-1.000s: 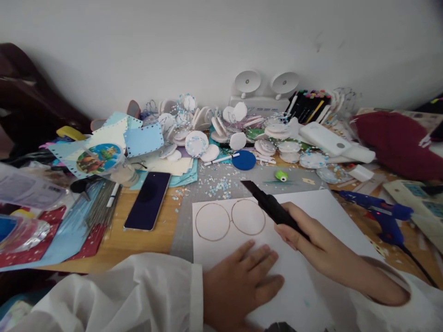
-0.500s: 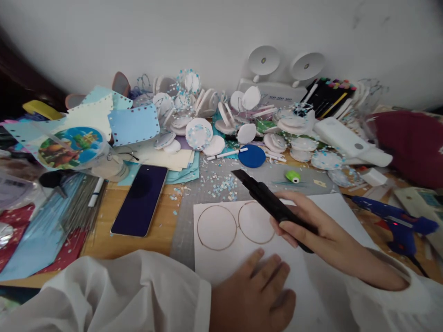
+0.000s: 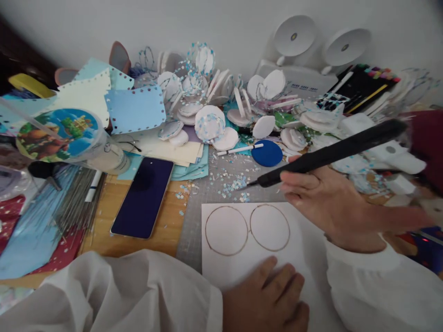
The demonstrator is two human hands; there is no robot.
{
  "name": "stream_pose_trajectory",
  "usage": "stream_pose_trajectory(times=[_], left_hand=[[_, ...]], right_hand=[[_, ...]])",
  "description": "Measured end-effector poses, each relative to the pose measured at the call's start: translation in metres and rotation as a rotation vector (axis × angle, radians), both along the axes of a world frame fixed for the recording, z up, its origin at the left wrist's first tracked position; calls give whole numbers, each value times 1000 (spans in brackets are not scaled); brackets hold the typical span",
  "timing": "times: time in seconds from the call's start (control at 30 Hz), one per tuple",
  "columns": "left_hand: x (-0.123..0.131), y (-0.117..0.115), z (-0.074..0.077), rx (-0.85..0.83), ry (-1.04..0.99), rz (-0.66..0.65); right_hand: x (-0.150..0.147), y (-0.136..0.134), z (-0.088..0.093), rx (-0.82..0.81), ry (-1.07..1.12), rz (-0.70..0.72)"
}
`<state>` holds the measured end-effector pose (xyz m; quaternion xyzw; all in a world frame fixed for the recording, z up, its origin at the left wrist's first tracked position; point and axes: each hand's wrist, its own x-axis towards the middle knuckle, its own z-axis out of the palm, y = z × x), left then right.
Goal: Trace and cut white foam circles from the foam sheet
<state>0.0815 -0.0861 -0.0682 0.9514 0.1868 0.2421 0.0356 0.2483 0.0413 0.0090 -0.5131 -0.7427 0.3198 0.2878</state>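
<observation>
My right hand is raised above the back right part of a white sheet of paper. It grips a black utility knife, whose thin blade points down to the left, over scattered confetti. On the sheet lie two thin brown circles, side by side and meeting at one spot; whether they are drawn lines or thin rings I cannot tell. Palm down with fingers spread, my left hand rests on the paper just below the circles.
A grey cutting mat lies under the sheet. To the left are a phone, a lidded cup and thin wires. White discs crowd the back, beside a blue disc. A blue glue gun sits far right.
My right hand has swung the knife round, so its blade now tips down to the left instead of up. The view has shifted slightly; my left hand stays flat on the paper.
</observation>
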Motion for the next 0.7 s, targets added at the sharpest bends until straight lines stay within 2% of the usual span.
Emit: stream_pose_trajectory(times=[0.1, 0.17, 0.3, 0.37, 0.47, 0.53, 0.7], left_hand=[[1, 2, 0, 0, -27, 34], [2, 5, -1, -3, -56, 29], [3, 9, -5, 3, -97, 3], [4, 9, -6, 10, -105, 3], [3, 9, -4, 4, -60, -10], [2, 11, -1, 8, -3, -37], [-2, 19, 5, 76, 28, -56]], right_hand=[[-4, -7, -17, -203, 530, 121], [-10, -11, -25, -342, 656, 173], [-23, -11, -31, -651, 765, 271], [-27, -9, -35, -669, 794, 214], [-31, -7, -43, -566, 860, 42], [-34, -6, -48, -561, 917, -17], [-41, -1, -55, -660, 920, 44]])
